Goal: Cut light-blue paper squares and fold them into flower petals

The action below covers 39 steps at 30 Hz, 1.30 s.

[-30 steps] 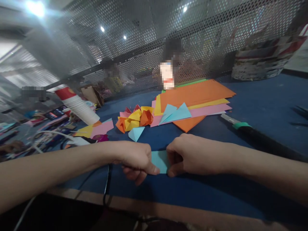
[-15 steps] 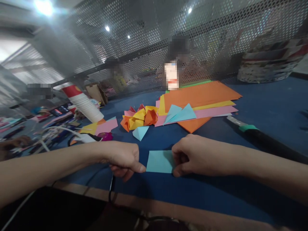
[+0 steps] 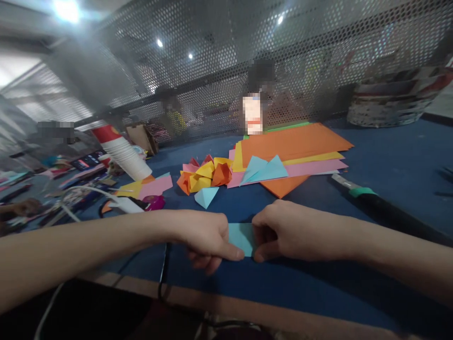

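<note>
Fingers of the right hand [image 3: 283,231] are bent round the right end of a pale blue paper slip [image 3: 241,238], grasping it with the thumb at its near corner. Those of the left hand [image 3: 208,236] are curled in, thumb laid on the slip's near edge; whether they grip it or only press, I cannot tell. Between the hands, the slip lies on the blue table [image 3: 304,295], nearer than the paper stack [image 3: 297,140]. Light blue folded triangles [image 3: 272,167] rest on the stack's near edge. Just left of the stack sits a yellow, orange and pink folded cluster [image 3: 201,179], with a small light blue folded piece [image 3: 206,197] before it. Near the stack's right corner lies a black-handled tool [image 3: 399,212]. Well left of the stack, nested paper cups [image 3: 123,153] slant; farther left is another person's hand [image 3: 26,207], blurred. Behind the stack rises a perforated metal screen [image 3: 212,38]; a woven basket [image 3: 385,108] stands beyond its right end.
</note>
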Available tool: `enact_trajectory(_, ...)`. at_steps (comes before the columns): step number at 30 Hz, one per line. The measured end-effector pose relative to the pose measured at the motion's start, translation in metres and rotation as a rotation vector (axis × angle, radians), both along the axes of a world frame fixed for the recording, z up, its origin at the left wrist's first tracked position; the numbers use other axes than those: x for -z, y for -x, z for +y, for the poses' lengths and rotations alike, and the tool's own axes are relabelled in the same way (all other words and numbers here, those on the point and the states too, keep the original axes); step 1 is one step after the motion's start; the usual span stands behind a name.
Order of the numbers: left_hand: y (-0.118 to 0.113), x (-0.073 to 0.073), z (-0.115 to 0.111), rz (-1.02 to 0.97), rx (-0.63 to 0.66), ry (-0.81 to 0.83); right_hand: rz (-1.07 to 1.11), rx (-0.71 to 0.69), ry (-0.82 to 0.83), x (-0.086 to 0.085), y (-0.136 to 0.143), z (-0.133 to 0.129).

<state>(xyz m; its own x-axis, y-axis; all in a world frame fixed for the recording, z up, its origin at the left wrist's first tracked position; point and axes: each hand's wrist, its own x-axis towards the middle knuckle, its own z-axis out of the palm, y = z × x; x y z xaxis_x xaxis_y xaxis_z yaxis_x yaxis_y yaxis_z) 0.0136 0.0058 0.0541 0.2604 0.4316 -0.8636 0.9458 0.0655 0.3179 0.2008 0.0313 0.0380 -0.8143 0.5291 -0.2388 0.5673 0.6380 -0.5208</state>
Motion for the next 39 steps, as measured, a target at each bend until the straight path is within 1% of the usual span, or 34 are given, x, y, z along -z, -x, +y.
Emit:
enact_trajectory(3, -0.005, 0.003, 0.003, 0.023, 0.019, 0.009, -0.005, -0.005, -0.004, -0.001, 0.0, 0.0)
enact_trajectory(7, -0.006, 0.001, 0.006, 0.044, 0.026, 0.008, -0.016, 0.0, 0.001, -0.002, 0.0, -0.001)
enact_trajectory(12, -0.004, 0.002, 0.006, 0.048, 0.004, 0.019, -0.014, -0.002, -0.008, -0.004, -0.001, -0.001)
enact_trajectory(17, 0.007, 0.005, 0.006, 0.006, -0.033, 0.029, -0.017, 0.007, -0.001, -0.004, 0.0, -0.001)
enact_trajectory(25, 0.022, 0.001, 0.001, 0.063, -0.069, 0.04, -0.013, 0.007, 0.011, -0.004, 0.0, -0.002)
enact_trajectory(30, 0.034, 0.005, -0.001, 0.056, -0.084, 0.045, -0.017, 0.02, 0.012, -0.004, 0.001, -0.002)
enact_trajectory(33, 0.042, 0.001, -0.003, 0.024, -0.068, 0.044, -0.026, 0.028, 0.017, -0.004, 0.002, -0.003)
enact_trajectory(35, 0.044, -0.006, -0.005, -0.025, -0.045, -0.034, -0.032, 0.035, 0.019, -0.005, 0.002, -0.003)
enact_trajectory(36, 0.043, -0.01, -0.005, -0.052, -0.041, -0.122, -0.038, 0.037, 0.022, -0.006, 0.002, -0.004)
enact_trajectory(37, 0.042, -0.012, -0.005, -0.07, -0.043, -0.25, -0.042, 0.037, 0.023, -0.007, 0.002, -0.004)
enact_trajectory(39, 0.037, -0.013, -0.005, -0.097, -0.028, -0.614, -0.047, 0.034, 0.021, -0.007, 0.002, -0.005)
